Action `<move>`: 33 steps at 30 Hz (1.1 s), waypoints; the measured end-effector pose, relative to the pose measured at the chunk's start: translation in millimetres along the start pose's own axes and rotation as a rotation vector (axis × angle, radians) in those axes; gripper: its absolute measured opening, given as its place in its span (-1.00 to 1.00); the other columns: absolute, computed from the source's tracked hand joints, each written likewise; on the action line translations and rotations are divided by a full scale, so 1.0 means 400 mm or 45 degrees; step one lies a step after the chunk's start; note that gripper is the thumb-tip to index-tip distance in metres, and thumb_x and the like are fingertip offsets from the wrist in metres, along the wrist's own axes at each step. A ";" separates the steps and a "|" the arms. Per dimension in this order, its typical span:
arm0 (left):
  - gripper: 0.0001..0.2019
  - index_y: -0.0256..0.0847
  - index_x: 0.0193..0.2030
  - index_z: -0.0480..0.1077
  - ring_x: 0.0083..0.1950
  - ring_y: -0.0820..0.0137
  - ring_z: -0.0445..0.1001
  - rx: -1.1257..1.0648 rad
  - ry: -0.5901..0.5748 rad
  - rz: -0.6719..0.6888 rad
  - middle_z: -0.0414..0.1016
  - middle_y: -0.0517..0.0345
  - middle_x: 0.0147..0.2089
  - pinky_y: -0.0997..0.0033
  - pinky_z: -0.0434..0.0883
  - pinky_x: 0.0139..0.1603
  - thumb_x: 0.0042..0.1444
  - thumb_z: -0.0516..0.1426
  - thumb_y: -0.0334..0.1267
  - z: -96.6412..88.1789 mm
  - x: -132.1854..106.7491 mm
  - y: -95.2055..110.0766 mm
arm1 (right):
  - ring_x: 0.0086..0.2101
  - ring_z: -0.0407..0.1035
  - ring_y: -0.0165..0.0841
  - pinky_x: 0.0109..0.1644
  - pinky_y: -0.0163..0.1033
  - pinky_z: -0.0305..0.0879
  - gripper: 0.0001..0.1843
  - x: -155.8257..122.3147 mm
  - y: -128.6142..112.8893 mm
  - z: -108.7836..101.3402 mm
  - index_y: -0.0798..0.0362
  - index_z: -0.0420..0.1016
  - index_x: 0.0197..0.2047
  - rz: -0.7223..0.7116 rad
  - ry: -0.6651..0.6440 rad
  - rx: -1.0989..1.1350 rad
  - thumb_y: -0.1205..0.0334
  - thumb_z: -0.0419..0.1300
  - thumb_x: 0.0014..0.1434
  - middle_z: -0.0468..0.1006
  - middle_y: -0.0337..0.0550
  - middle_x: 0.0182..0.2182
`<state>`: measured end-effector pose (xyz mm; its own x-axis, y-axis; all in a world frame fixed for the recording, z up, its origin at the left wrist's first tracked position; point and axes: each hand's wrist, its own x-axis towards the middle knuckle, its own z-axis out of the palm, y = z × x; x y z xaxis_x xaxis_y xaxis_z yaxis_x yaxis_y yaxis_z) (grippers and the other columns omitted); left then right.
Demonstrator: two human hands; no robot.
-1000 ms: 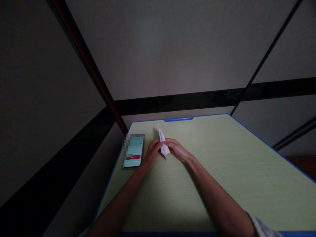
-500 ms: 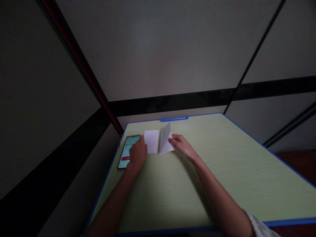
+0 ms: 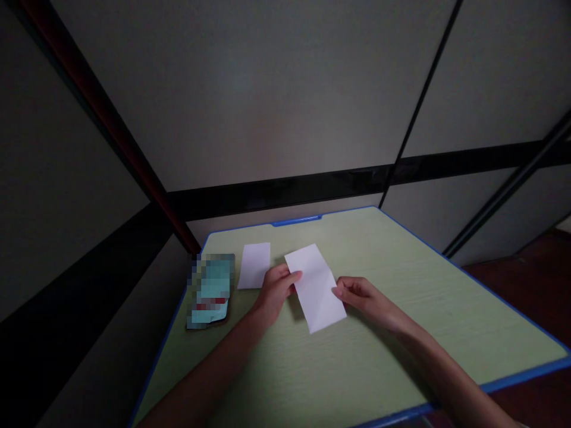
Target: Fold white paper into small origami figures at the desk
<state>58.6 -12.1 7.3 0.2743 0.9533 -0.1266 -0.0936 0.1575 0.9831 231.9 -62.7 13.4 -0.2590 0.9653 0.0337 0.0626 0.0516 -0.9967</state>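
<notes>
L hand [image 3: 273,292], just below frame ctr: thumb on top, fingers under, pinching L edge of white sheet [image 3: 317,291]. R hand [image 3: 363,299], a bit right of ctr, pinches the sheet's R edge betw. thumb & fingers, slightly lower down. Sheet sits approx. mid-frame, lower half, tilted w/ its top leaning left; faint crease lines across it, shadow on the table by its L side. Second white paper [image 3: 253,264] lies flat on tabletop, left of ctr, just beyond L hand, apart from the held sheet. Phone [image 3: 215,286] further left, near the table's L edge, screen lit pale green w/ red bar, mostly pixelated, text unreadable. Table [image 3: 401,261]: pale wood-look top, blue rim, fills lower-mid frame; blue strip [image 3: 297,221] at its far edge. Behind, upper frame: grey wall panels [image 3: 267,107] w/ black horiz. band [image 3: 276,197]. Dark red floor [image 3: 513,291], far right.
</notes>
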 end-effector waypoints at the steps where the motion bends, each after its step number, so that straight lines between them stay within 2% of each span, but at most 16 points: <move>1: -0.70 -0.36 -0.30 0.39 -0.32 0.29 0.48 -0.031 -0.012 0.001 0.53 -0.03 -0.33 0.38 0.40 -0.33 -0.23 0.19 -0.26 0.003 -0.003 -0.008 | -0.56 0.23 -0.44 -0.47 -0.31 0.15 -0.70 -0.009 0.008 -0.008 0.11 0.31 -0.54 -0.036 0.052 -0.014 0.05 0.10 0.06 0.33 -0.28 -0.61; 4: -0.70 -0.37 -0.28 0.38 -0.36 0.28 0.49 -0.083 -0.036 -0.001 0.53 -0.05 -0.33 0.38 0.39 -0.37 -0.23 0.20 -0.29 0.000 -0.017 -0.028 | -0.37 0.32 -0.38 -0.29 -0.25 0.22 -0.84 -0.028 0.021 -0.020 0.06 0.34 -0.30 -0.125 0.107 -0.057 0.16 0.06 0.12 0.42 -0.17 -0.37; 6: -0.71 -0.39 -0.29 0.38 -0.39 0.29 0.48 -0.097 -0.044 0.005 0.54 -0.05 -0.35 0.39 0.39 -0.40 -0.22 0.20 -0.31 -0.005 -0.026 -0.036 | -0.30 0.33 -0.35 -0.21 -0.21 0.24 -0.83 -0.035 0.022 -0.019 0.03 0.36 -0.20 -0.158 0.059 -0.096 0.24 0.10 0.09 0.40 -0.10 -0.22; 10: -0.75 -0.40 -0.33 0.39 -0.45 0.33 0.47 -0.097 -0.012 0.042 0.54 -0.03 -0.41 0.46 0.36 -0.48 -0.20 0.20 -0.33 -0.006 -0.039 -0.040 | -0.22 0.32 -0.32 -0.22 -0.21 0.27 -0.84 -0.042 0.018 -0.010 0.02 0.48 -0.27 -0.217 -0.014 -0.198 0.35 0.18 0.02 0.25 -0.06 0.00; 13: -0.77 -0.39 -0.35 0.39 -0.46 0.35 0.47 -0.099 0.001 0.069 0.54 0.00 -0.42 0.49 0.34 -0.51 -0.20 0.20 -0.32 -0.003 -0.042 -0.044 | -0.12 0.27 -0.26 -0.18 -0.18 0.28 -0.84 -0.045 0.019 -0.001 0.01 0.52 -0.31 -0.243 -0.052 -0.244 0.37 0.21 -0.01 0.24 -0.06 0.03; 17: -0.81 -0.36 -0.42 0.41 -0.43 0.35 0.47 -0.101 -0.008 0.101 0.54 0.03 -0.44 0.48 0.35 -0.44 -0.24 0.22 -0.34 -0.003 -0.047 -0.052 | -0.14 0.31 -0.26 -0.10 -0.13 0.25 -0.90 -0.048 0.021 0.018 -0.01 0.56 -0.39 -0.239 -0.052 -0.147 0.33 0.24 -0.04 0.22 -0.10 0.08; 20: -0.83 -0.35 -0.46 0.43 -0.43 0.33 0.47 -0.087 -0.039 0.092 0.54 0.03 -0.46 0.48 0.34 -0.43 -0.28 0.24 -0.35 -0.001 -0.059 -0.050 | -0.14 0.30 -0.24 -0.06 -0.11 0.18 -0.89 -0.050 0.015 0.040 0.01 0.56 -0.54 -0.216 0.127 -0.090 0.28 0.23 -0.04 0.42 -0.09 -0.10; 23: -0.80 -0.34 -0.43 0.45 -0.45 0.32 0.47 -0.073 -0.064 0.067 0.54 0.05 -0.45 0.49 0.32 -0.49 -0.29 0.25 -0.35 0.004 -0.073 -0.045 | -0.30 0.34 -0.25 -0.20 -0.15 0.21 -0.78 -0.052 0.011 0.062 0.04 0.49 -0.65 -0.106 0.309 -0.024 0.21 0.19 -0.03 0.51 -0.09 -0.37; 25: -0.78 -0.32 -0.40 0.46 -0.43 0.32 0.47 -0.073 -0.071 0.053 0.54 0.06 -0.44 0.51 0.30 -0.51 -0.30 0.26 -0.35 0.008 -0.079 -0.043 | -0.43 0.32 -0.30 -0.35 -0.20 0.20 -0.73 -0.052 0.014 0.072 0.05 0.44 -0.69 -0.053 0.384 -0.022 0.17 0.17 -0.03 0.47 -0.13 -0.51; 28: -0.77 -0.33 -0.38 0.47 -0.42 0.32 0.46 -0.069 -0.132 0.029 0.54 0.04 -0.44 0.51 0.29 -0.52 -0.29 0.25 -0.36 0.014 -0.081 -0.043 | -0.59 0.19 -0.40 -0.52 -0.28 0.08 -0.70 -0.049 0.022 0.077 0.08 0.37 -0.72 0.010 0.454 -0.043 0.14 0.16 -0.05 0.35 -0.23 -0.66; 33: -0.78 -0.34 -0.38 0.47 -0.45 0.35 0.45 -0.073 -0.217 0.024 0.53 0.04 -0.43 0.52 0.28 -0.53 -0.27 0.24 -0.34 0.018 -0.079 -0.044 | -0.66 0.07 -0.47 -0.57 -0.32 -0.03 -0.69 -0.044 0.030 0.076 0.09 0.31 -0.73 0.057 0.556 -0.089 0.12 0.17 -0.08 0.23 -0.30 -0.73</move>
<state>58.4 -47.0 -5.0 0.4298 0.8995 -0.0788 -0.1534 0.1587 0.9753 208.0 -87.0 -1.4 0.1763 0.9838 0.0339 0.1330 0.0103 -0.9911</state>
